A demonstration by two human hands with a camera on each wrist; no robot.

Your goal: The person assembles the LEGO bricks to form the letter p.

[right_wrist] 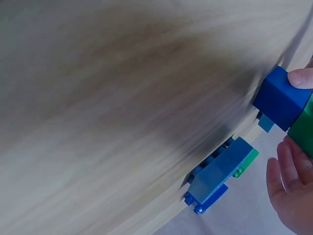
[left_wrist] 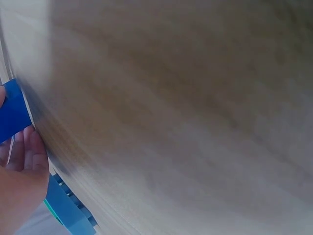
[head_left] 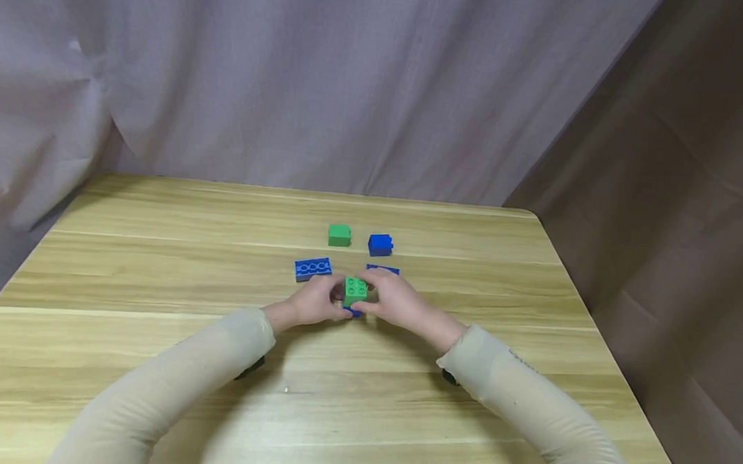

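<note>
Both hands, left hand (head_left: 309, 302) and right hand (head_left: 395, 301), pinch the green brick (head_left: 356, 290) at frame centre; blue flat brick (head_left: 312, 268) just above-left.

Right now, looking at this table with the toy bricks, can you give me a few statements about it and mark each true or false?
1. Both hands hold a green brick stacked on a blue one. True: the left hand and the right hand meet around it.
2. A red brick lies on the table. False: only green and blue bricks show.
3. A lone green brick sits beyond the hands, with a small blue brick to its right. True.
4. The flat blue brick is stacked on the lone green brick. False: it lies apart on the table, nearer the hands.
</note>
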